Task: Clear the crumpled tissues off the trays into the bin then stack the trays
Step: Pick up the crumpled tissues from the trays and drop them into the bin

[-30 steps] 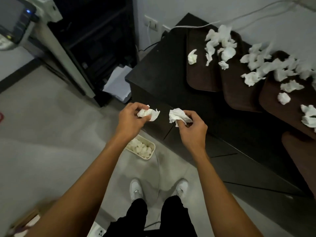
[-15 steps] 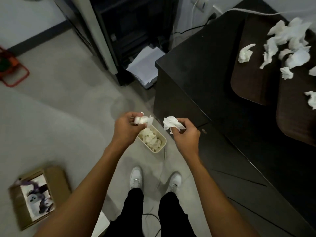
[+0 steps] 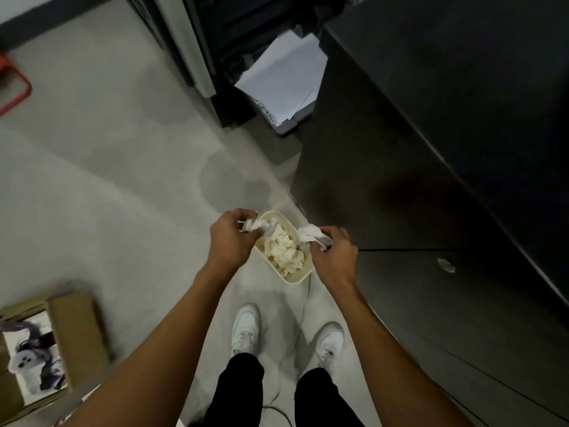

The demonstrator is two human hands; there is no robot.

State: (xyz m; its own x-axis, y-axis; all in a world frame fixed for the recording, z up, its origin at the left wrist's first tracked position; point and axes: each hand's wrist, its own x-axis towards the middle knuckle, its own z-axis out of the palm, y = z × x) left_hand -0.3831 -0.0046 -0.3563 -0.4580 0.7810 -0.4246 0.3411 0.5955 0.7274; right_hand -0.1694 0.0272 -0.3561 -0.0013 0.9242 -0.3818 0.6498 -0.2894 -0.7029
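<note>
A small cream bin (image 3: 293,278) stands on the floor by the dark cabinet, holding several crumpled tissues (image 3: 284,251). My left hand (image 3: 231,238) pinches a crumpled white tissue (image 3: 258,226) over the bin's far left rim. My right hand (image 3: 332,254) grips another crumpled tissue (image 3: 309,235) over the bin's right rim. The trays are out of view.
The dark cabinet (image 3: 431,149) fills the right side. A stack of white paper (image 3: 283,78) lies in a tray of the black machine at top. A cardboard box (image 3: 46,349) sits at lower left. My white shoes (image 3: 246,331) and a thin cable are below the bin.
My view has tilted down and left, so the trays have left the frame. Both hands have lowered with their tissues and now hover right over the bin.
</note>
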